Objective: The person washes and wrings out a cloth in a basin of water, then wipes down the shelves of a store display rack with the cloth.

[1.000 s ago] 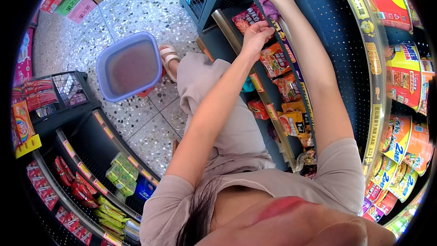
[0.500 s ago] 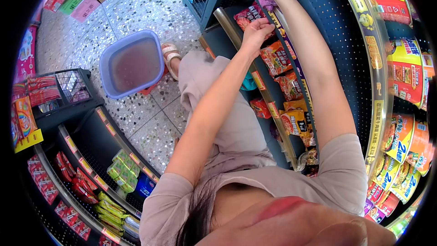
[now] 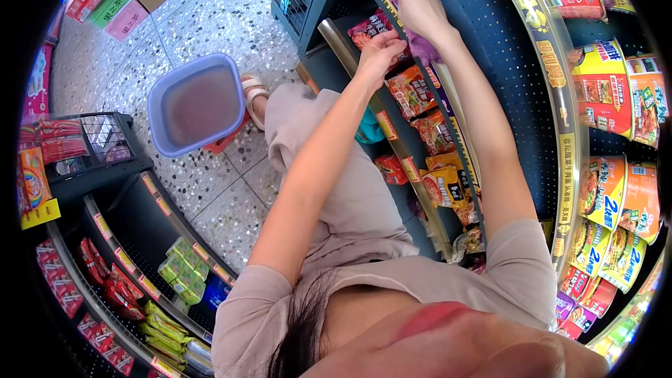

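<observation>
Your right hand grasps a purple cloth against the front edge of a dark perforated shelf, fingers curled over it and the fabric showing on both sides of the hand. Your left hand is just beside the cloth, on the aisle side of the dark printed label strip, its fingers loosely bent; whether they grip or touch the strip, you cannot tell.

Beneath that shelf, red and orange instant noodle packets stand along a lower shelf behind a metallic rail. To your right, noodle cups fill another shelf.

On the speckled floor, a blue-purple plastic basin of cloudy water sits near your sandaled foot. To your left, a dark rack holds green packs and red packets.
</observation>
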Motion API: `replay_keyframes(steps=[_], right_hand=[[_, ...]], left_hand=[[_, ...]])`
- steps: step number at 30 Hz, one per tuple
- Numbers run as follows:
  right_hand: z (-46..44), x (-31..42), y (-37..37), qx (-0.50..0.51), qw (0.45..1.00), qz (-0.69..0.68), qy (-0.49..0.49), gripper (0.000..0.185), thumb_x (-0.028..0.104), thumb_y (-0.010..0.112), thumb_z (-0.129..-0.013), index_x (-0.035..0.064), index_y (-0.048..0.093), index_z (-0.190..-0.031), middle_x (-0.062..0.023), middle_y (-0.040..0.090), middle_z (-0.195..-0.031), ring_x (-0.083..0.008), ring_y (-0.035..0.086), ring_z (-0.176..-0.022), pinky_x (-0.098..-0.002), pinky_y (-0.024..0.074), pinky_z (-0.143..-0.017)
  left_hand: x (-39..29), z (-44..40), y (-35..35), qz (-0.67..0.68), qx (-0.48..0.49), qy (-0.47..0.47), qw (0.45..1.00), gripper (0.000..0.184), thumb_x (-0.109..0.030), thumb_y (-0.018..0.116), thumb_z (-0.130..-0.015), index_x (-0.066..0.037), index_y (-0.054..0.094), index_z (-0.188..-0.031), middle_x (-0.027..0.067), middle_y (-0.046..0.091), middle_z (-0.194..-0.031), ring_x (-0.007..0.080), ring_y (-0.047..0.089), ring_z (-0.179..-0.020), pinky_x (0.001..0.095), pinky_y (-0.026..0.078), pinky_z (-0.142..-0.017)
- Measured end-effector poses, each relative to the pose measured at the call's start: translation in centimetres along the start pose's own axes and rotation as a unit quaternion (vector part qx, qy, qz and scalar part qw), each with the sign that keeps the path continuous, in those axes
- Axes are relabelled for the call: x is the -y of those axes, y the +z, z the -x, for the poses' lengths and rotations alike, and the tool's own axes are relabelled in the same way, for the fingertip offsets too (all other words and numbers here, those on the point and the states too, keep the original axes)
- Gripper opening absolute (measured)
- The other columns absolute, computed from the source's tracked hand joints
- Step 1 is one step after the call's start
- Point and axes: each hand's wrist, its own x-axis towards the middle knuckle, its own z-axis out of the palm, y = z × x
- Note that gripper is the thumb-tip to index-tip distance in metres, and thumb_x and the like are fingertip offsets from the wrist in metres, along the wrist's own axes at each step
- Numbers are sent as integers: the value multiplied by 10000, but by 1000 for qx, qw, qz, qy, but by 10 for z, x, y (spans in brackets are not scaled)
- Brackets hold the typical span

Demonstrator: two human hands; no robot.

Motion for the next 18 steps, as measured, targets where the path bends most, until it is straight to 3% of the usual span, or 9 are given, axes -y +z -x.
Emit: replay_keyframes(steps=[5, 11, 14, 18], right_hand=[[21, 4, -10, 15, 1000, -2, 13, 230, 60, 538, -790, 51, 652, -989, -146, 564, -974, -339, 574, -953, -457, 503, -797], [3, -8, 10, -8, 999, -28, 14, 293, 65, 544, -794, 106, 659, -1060, -134, 564, -987, -337, 574, -956, -453, 504, -800], [-24, -6, 22, -27, 999, -14, 16, 313, 77, 549, -801, 139, 665, -1085, -132, 569, -1002, -332, 576, -979, -455, 501, -816], [-53, 17, -6, 16, 995, -84, 59, 120, 166, 592, -834, 68, 646, -877, -190, 544, -969, -373, 558, -959, -459, 477, -809]], left_hand=[[3, -2, 1, -13, -17, -2, 1000, 333, -48, 625, -843, -52, 542, -1165, 7, 625, -936, 72, 559, -791, 194, 439, -663], [6, -5, 3, 12, -15, 15, 1000, 312, -25, 642, -823, -59, 558, -1122, 15, 625, -914, 69, 559, -748, 194, 433, -629], [9, -6, 4, 37, -39, 28, 998, 287, -15, 663, -779, -19, 596, -1058, -9, 620, -817, 56, 524, -670, 198, 387, -585], [9, -8, 1, 15, -14, 28, 999, 246, -11, 642, -815, -49, 576, -1049, 18, 635, -839, 75, 545, -640, 188, 415, -551]])
